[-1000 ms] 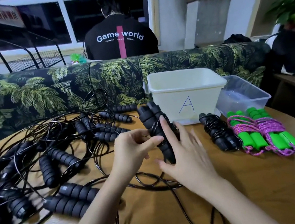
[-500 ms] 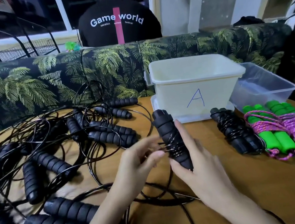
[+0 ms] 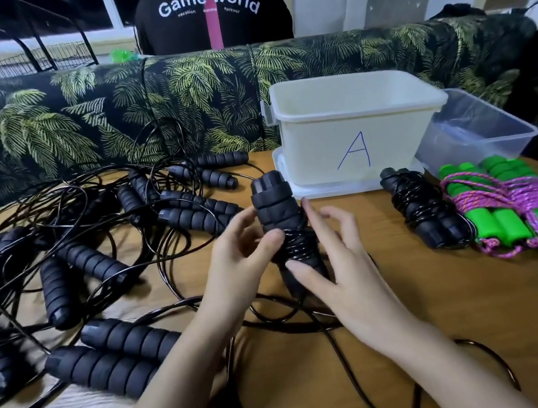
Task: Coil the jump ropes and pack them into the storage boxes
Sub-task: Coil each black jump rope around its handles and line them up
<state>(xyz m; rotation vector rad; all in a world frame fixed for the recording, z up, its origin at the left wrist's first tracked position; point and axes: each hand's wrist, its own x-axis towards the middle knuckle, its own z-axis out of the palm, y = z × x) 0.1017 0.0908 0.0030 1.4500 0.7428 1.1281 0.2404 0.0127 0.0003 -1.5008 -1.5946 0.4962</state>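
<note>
I hold a pair of black foam handles (image 3: 275, 209) upright over the table, with black cord wound round their middle. My left hand (image 3: 238, 263) grips them from the left, thumb on the windings. My right hand (image 3: 343, 276) pinches the lower part between thumb and index finger, the other fingers spread. Loose cord (image 3: 277, 323) trails from the bundle across the table toward me. The white box marked A (image 3: 351, 112) stands just behind, and a clear box (image 3: 479, 136) sits to its right. One wound black rope (image 3: 423, 206) lies in front of the white box.
A tangle of several black jump ropes (image 3: 96, 262) covers the left of the wooden table (image 3: 449, 316). Coiled green-handled ropes with purple cord (image 3: 521, 213) lie at the right. A leaf-print sofa back (image 3: 76, 120) borders the far edge, with a person (image 3: 209, 11) seated behind it.
The handle bundle has come closer and stands more upright. My left thumb now lies on the windings, and my right thumb has moved across the lower handles. The camera has tilted down.
</note>
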